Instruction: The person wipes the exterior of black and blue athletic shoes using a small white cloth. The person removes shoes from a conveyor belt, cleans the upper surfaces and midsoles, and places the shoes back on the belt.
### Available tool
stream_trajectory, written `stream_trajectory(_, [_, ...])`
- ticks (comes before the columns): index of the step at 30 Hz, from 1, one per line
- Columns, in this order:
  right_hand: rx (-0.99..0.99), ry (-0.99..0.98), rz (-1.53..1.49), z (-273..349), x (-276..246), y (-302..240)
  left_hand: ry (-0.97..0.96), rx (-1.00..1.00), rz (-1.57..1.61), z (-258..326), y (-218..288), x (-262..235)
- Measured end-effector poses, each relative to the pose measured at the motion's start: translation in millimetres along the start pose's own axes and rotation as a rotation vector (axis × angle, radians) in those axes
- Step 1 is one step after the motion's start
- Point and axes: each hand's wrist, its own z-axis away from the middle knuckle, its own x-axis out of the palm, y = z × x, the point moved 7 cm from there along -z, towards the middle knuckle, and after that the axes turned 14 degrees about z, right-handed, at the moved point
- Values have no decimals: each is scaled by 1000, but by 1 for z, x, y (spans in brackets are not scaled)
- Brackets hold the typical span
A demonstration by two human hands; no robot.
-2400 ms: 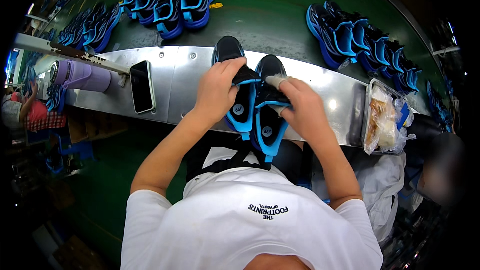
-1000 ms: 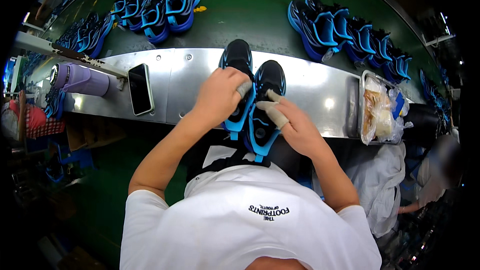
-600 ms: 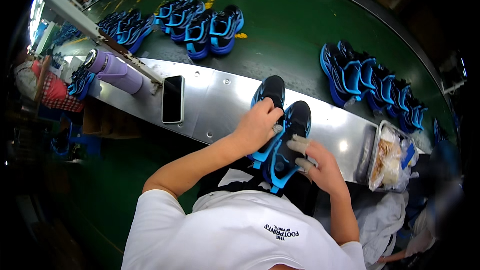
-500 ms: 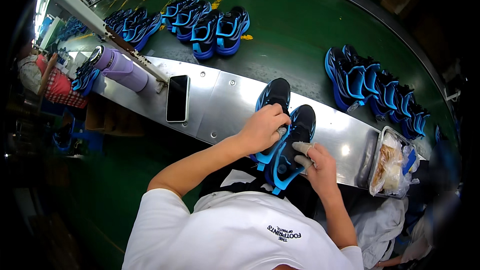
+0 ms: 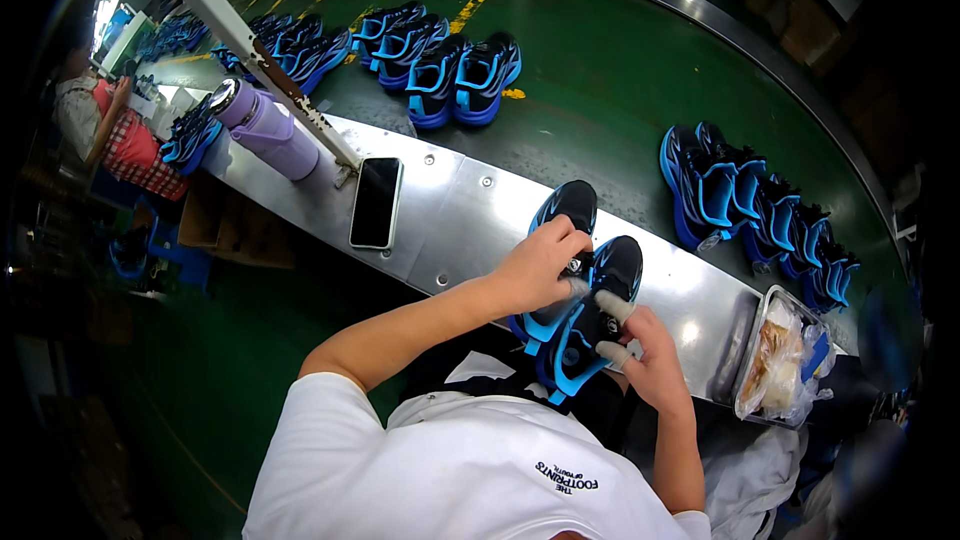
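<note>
A pair of black sneakers with blue trim lies in front of me, toes pointing away, heels over the bench's near edge. My left hand (image 5: 540, 265) bends its fingers over the lacing of the left sneaker (image 5: 570, 202), pinching there; what lies between the fingertips is hidden. On the right sneaker (image 5: 622, 265), my right hand (image 5: 645, 345) grips the lacing and collar edge between thumb and forefinger, a gap showing between the two tips. Pale finger covers sit on fingertips of both hands.
The metal bench (image 5: 500, 210) carries a phone (image 5: 376, 203), a purple bottle (image 5: 275, 137) and a tray (image 5: 745, 380) with bagged items. Behind it, the green surface (image 5: 590, 70) holds sneakers in groups (image 5: 490, 75). A metal post (image 5: 255, 55) rises left. A co-worker (image 5: 125, 130) is at far left.
The view has shifted slightly, so bench and shoes appear lower. Both hands stay on the same sneakers; the right forefinger and thumb look farther apart, with a light patch on the lacing between them.
</note>
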Motion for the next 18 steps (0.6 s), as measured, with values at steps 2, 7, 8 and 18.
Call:
stream_trajectory(2, [19, 1, 92, 5, 3, 9, -87, 11, 50, -3, -10, 2])
stream_trajectory(7, [46, 87, 139, 7, -4, 6, -100, 46, 89, -7, -1, -2])
stream_trajectory(8, [30, 71, -32, 6, -4, 3, -105, 45, 95, -5, -2, 1])
stream_trajectory(18, [-19, -9, -9, 8, -5, 15, -66, -39, -10, -10, -8, 4])
